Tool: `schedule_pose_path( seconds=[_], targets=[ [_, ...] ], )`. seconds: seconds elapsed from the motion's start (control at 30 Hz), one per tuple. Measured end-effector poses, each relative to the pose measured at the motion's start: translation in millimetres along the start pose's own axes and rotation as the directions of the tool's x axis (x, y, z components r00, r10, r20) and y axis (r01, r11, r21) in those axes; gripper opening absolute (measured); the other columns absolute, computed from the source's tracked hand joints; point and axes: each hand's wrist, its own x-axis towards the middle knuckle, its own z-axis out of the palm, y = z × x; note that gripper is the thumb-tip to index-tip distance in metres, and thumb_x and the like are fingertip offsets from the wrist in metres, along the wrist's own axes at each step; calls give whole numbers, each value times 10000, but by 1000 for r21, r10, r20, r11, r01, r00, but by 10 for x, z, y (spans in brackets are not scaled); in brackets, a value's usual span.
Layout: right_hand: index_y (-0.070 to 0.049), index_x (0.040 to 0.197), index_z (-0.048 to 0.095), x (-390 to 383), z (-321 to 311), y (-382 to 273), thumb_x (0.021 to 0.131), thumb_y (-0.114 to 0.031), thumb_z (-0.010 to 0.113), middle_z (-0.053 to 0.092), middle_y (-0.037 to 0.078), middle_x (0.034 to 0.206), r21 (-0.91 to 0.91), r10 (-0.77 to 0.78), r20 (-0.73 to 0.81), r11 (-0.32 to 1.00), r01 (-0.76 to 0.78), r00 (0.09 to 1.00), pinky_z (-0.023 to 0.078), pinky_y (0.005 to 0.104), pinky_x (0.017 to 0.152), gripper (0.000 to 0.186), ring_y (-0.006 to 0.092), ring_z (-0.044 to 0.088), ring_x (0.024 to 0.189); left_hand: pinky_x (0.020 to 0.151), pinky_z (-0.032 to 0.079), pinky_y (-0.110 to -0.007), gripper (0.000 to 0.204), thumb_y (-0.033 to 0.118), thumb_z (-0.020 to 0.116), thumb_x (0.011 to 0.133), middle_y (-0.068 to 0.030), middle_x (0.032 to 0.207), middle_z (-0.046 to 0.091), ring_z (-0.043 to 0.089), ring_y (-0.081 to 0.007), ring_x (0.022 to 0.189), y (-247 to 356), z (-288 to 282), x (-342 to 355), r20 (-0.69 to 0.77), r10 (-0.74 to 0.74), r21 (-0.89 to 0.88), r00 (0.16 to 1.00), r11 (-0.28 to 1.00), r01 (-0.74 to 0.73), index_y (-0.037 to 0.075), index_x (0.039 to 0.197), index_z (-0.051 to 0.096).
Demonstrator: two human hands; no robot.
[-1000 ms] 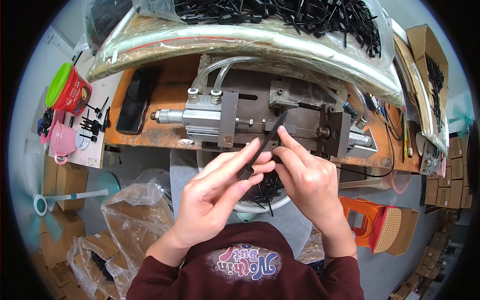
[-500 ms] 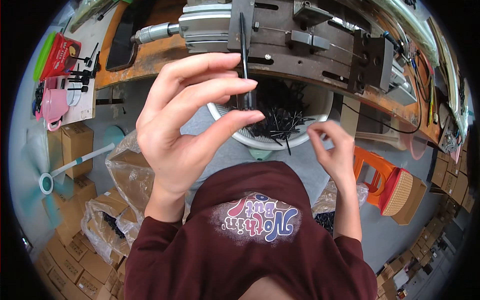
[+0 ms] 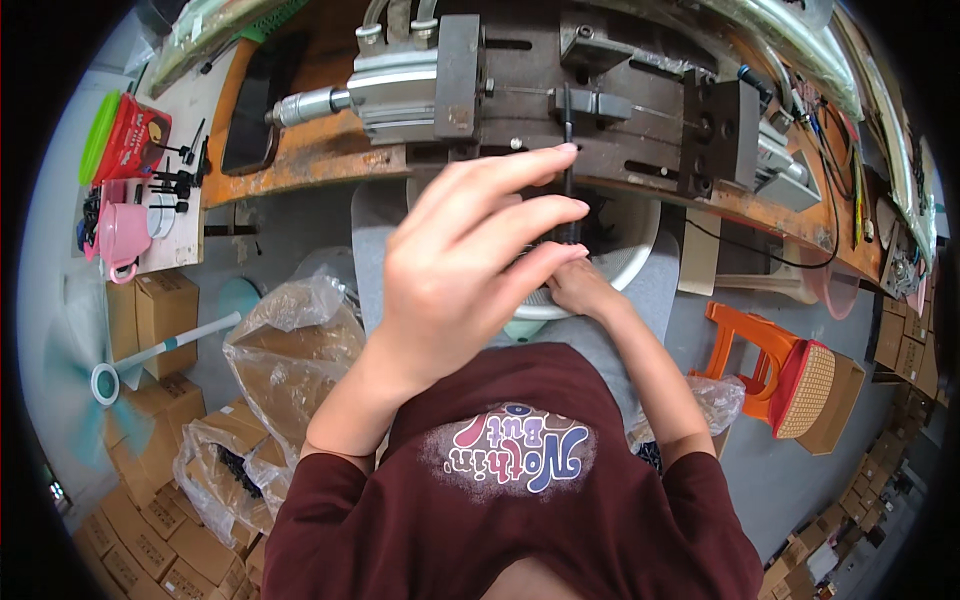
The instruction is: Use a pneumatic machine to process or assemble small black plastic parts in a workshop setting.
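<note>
My left hand (image 3: 455, 255) is raised in front of me, thumb and fingers closed on a slim black rod (image 3: 568, 130). The rod stands nearly upright as I see it, its lower end by my thumb and its upper end rising past my fingertips, in front of the machine in my view. My right hand (image 3: 585, 288) is lower, at the near edge of a white tub (image 3: 640, 262); its fingertips are hidden behind my left thumb, so I can't tell whether they grip anything. Dark pieces show inside the tub, partly covered by my fingers.

I have on a dark red shirt (image 3: 340, 520) with printed lettering on the chest. To my left lies a clear plastic bag (image 3: 295, 350), and to my right is an orange stool (image 3: 740, 325).

Past the tub runs the worn wooden bench (image 3: 310, 165), carrying the metal machine (image 3: 458, 85). A small grey block (image 3: 612, 107) sits midway along it, between the upright plates. A dark phone (image 3: 248, 125) lies on the bench left of the machine. Further left, on a pale surface, are a pink cup (image 3: 123, 235) and a red bucket (image 3: 140, 140) with a green rim, black parts beside them.
</note>
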Motion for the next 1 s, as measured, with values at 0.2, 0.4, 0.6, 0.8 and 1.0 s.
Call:
schedule_pose_path(
  seconds=[0.2, 0.4, 0.6, 0.8, 1.0],
  targets=[
    [-33, 1266, 560, -138, -163, -230, 849, -107, 629, 583, 195, 1233, 2, 34, -167, 999, -34, 985, 502, 449, 919, 430, 374, 609, 1074, 734, 546, -310, 245, 119, 778, 715, -120, 1224, 669, 681, -216, 777, -89, 274, 173, 94, 72, 267, 993, 959, -94, 34, 932, 702],
    [-20, 1202, 601, -445, -133, -337, 840, -78, 641, 618, 199, 1178, 85, -57, -295, 993, 86, 954, 526, 432, 870, 369, 370, 641, 999, 609, 518, -274, 241, 136, 787, 706, -85, 1223, 675, 650, -193, 630, -18, 222, 345, 188, 39, 395, 981, 912, -113, 55, 915, 698],
    [-22, 1092, 642, -636, -322, -679, 846, -98, 653, 667, 137, 1015, 129, -140, -356, 972, 197, 924, 530, 428, 811, 258, 345, 657, 911, 572, 519, -281, 250, 154, 796, 704, -69, 1203, 685, 650, -206, 593, -39, 201, 361, 197, 40, 392, 980, 913, -116, 75, 922, 702],
    [-36, 1040, 653, -748, -429, -750, 846, -101, 647, 666, 105, 959, 112, -196, -555, 945, 306, 808, 524, 409, 764, 205, 296, 659, 887, 602, 534, -317, 283, 121, 748, 759, -199, 1122, 699, 688, -247, 679, 182, -355, 598, 408, 177, -246, 896, 966, -78, -45, 978, 680],
    [-60, 930, 650, -673, -122, -671, 846, -117, 635, 632, 97, 834, 97, -246, -591, 924, 371, 768, 517, 418, 737, 102, 301, 642, 802, 624, 528, -326, 296, 133, 732, 771, -199, 1135, 691, 677, -255, 711, 941, -1341, 858, 274, 751, -801, 601, 524, -289, -37, 1004, 665]
  ],
)
